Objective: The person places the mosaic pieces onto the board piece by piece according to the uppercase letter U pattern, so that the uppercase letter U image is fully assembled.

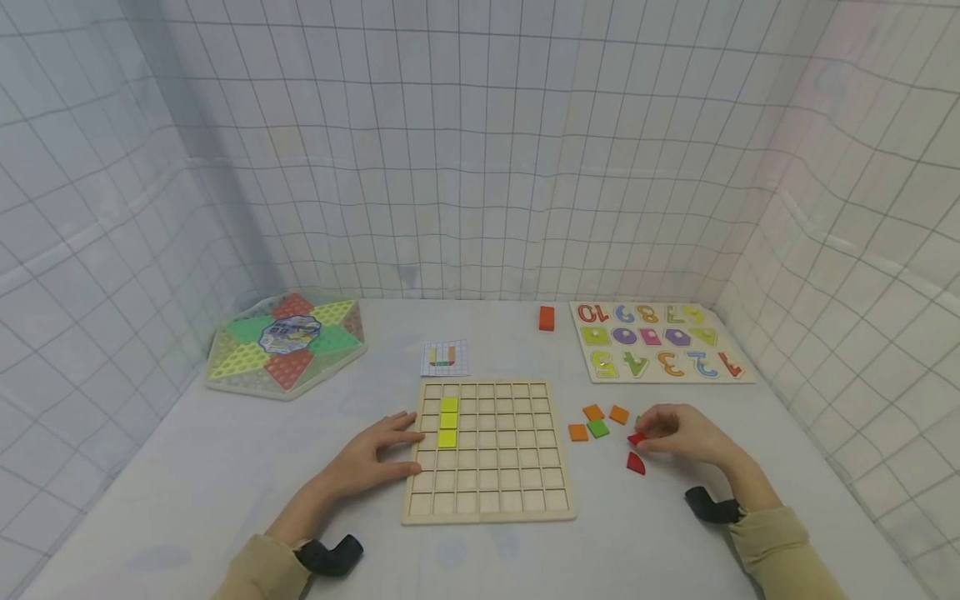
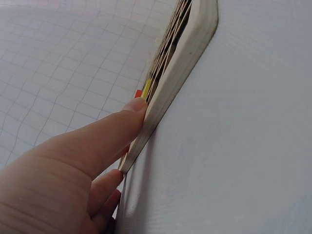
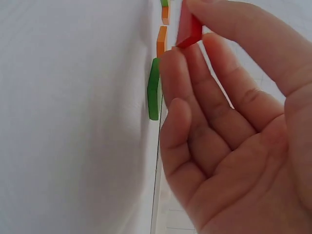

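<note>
My left hand (image 1: 378,452) rests at the left edge of a wooden grid board (image 1: 487,522), fingers fairly straight. In the left wrist view its thumb (image 2: 117,129) touches the board's side. Three yellow square tiles (image 1: 448,421) fill a column in the board's upper left. My right hand (image 1: 684,433) pinches a red tile (image 3: 189,27) between thumb and fingers, right of the board. Just below it lies a red quarter-circle tile (image 1: 636,463). Several orange tiles (image 1: 578,432) and a green square tile (image 1: 597,428) lie between board and hand. Another green tile (image 3: 154,90) is partly hidden by the hand in the head view.
A small pattern card (image 1: 446,358) lies behind the board. At the back right is a number puzzle board (image 1: 667,342), with a red block (image 1: 547,318) to its left. A hexagonal star-pattern board (image 1: 288,343) lies at the back left. Gridded sheets (image 1: 480,150) hang around the table.
</note>
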The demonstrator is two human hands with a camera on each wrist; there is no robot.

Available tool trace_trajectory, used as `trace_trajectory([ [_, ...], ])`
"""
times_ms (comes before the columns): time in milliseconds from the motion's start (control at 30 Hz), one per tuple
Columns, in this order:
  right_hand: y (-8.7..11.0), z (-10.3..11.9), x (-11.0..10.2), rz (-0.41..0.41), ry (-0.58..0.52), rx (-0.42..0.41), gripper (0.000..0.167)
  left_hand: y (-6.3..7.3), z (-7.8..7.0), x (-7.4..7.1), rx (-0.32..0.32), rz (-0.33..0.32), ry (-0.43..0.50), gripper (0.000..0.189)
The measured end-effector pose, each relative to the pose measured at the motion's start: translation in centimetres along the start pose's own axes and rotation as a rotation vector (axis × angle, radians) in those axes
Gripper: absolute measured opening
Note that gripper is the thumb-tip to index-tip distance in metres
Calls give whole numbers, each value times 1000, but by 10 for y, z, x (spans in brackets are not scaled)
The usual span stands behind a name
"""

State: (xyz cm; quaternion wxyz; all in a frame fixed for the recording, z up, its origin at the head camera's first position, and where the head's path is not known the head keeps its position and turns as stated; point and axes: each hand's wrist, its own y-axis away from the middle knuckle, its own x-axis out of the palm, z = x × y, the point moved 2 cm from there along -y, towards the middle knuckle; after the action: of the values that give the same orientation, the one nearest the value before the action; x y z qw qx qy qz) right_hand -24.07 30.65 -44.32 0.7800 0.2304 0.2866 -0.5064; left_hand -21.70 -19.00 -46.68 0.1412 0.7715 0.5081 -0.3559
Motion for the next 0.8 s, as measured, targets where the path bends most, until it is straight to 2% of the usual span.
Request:
trace_trajectory([
  [200,-5,6,3,-19,-25,-11,33,1,-3,-1,13,0,10,50],
  [400,-19,23,12,-4,-35,-42,31,2,-4,-2,20,0,15,50],
  [600,-37,51,27,8,-37,-81,30,3,-3,-2,12,3,19,50],
  [800,-56,91,43,13,-39,-151,28,2,-3,-1,10,4,11,50],
])
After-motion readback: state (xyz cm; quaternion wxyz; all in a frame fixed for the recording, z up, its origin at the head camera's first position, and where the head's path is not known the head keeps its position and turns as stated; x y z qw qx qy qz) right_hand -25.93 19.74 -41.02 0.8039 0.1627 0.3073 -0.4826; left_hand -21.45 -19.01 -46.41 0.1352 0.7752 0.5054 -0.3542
